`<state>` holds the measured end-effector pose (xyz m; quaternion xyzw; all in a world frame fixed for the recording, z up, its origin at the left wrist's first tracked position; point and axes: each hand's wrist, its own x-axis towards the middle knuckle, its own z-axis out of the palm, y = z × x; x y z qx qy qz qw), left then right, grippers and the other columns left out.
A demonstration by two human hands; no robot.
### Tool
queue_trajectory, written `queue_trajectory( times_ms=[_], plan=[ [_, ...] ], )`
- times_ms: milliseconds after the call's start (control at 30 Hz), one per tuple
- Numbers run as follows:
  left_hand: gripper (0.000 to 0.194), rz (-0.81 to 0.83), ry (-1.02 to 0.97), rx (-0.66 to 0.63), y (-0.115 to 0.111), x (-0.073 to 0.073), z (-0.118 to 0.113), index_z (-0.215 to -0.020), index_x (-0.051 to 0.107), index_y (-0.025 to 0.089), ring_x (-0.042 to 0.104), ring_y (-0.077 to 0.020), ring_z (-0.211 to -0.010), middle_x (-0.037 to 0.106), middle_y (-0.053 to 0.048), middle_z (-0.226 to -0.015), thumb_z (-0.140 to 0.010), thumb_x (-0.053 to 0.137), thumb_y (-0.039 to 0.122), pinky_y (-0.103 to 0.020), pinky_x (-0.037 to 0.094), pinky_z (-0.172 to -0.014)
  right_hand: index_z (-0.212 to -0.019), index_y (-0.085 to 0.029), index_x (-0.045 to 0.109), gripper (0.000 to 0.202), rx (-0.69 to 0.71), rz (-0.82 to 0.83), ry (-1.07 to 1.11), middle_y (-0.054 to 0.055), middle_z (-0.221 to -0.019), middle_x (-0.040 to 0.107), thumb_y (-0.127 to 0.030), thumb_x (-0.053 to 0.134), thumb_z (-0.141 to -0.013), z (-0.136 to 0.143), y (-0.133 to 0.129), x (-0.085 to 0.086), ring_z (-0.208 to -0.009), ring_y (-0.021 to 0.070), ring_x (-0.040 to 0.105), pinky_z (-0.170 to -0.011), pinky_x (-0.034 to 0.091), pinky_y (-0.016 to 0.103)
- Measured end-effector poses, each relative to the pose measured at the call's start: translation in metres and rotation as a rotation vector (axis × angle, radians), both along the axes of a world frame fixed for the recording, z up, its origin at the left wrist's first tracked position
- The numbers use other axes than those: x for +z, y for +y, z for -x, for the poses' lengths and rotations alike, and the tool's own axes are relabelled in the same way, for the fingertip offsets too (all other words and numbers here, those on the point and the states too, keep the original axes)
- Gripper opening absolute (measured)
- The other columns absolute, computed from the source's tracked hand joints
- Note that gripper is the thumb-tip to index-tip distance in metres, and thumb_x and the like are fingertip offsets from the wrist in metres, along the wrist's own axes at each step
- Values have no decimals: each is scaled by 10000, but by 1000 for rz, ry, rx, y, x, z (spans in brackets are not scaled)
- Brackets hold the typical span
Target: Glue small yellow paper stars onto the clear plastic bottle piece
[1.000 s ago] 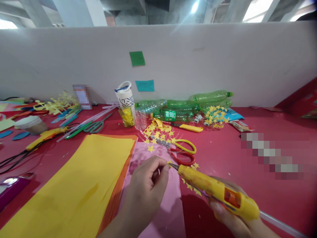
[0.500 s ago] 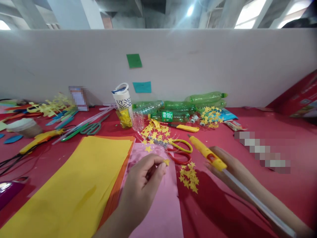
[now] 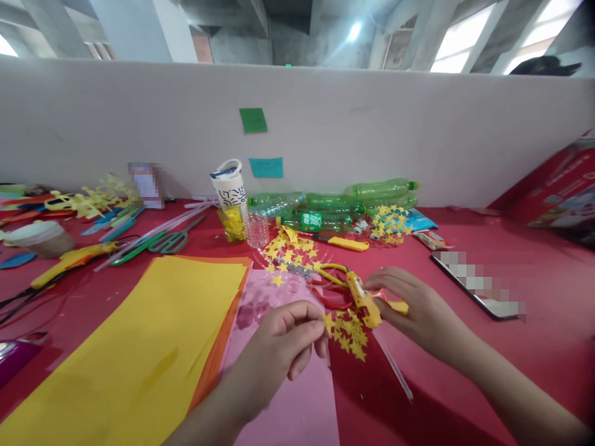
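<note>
Between thumb and forefinger, my left hand (image 3: 283, 353) pinches a small yellow star (image 3: 328, 323) above the pink sheet (image 3: 297, 409). My right hand (image 3: 409, 306) is at a yellow glue gun (image 3: 362, 297), its fingers around the handle. The gun lies low over the scissors (image 3: 332, 303) with red and yellow handles, its nozzle pointing away from me, and a clear glue stick (image 3: 395, 371) sticks out of its back. A pile of yellow stars (image 3: 348, 337) rests on the red table just below the gun. More stars (image 3: 290, 248) lie beyond the scissors.
Yellow sheets (image 3: 139, 328) over orange ones lie at the left, near another yellow glue gun (image 3: 69, 266). Green bottles (image 3: 334, 203), a patterned cup (image 3: 229, 189) and a yellow cutter (image 3: 348, 244) stand or lie farther back. A phone (image 3: 478, 288) is at the right.
My right hand has moved left and lowered the glue gun to the scissors, turning it. My left hand has shifted slightly right and down with the star. The view has tilted slightly.
</note>
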<state>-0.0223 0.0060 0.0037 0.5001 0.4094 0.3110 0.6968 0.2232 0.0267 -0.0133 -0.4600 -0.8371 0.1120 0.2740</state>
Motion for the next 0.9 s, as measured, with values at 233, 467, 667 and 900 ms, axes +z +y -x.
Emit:
queue_trajectory(
  times_ms=[233, 467, 667, 900],
  plan=[
    [123, 143, -131, -26, 0, -2, 4, -655, 489, 155, 294, -23, -372, 515, 31, -547, -769, 494, 203, -176, 155, -361, -993, -210, 576, 148, 272, 36, 185, 21, -936, 648, -120, 529, -885, 62, -19, 30, -876, 124, 596, -787, 471, 243],
    [71, 272, -204, -73, -2, -7, 7, -651, 501, 163, 293, -45, -413, 471, 28, -550, -711, 468, 179, -176, 159, -370, -928, -198, 601, 155, 384, 95, 275, 16, -878, 656, -71, 530, -875, 66, -12, 24, -828, 112, 599, -756, 474, 229],
    [96, -381, 318, 230, 0, -1, 16, -768, 562, 188, 402, -89, -527, 478, 23, -637, -823, 501, 238, -208, 335, -491, -877, -176, 588, 147, 317, 88, 307, 23, -818, 603, -57, 502, -868, 65, -5, 35, -766, 116, 559, -684, 454, 231],
    [209, -1125, 924, 517, 18, -14, 32, -988, 648, 245, 465, -223, -943, 460, -72, -1064, -790, 607, 193, -396, 416, -836, -839, -181, 583, 122, 218, 46, 175, 5, -750, 554, -82, 512, -846, 74, 15, 44, -680, 119, 498, -602, 382, 242]
  ],
)
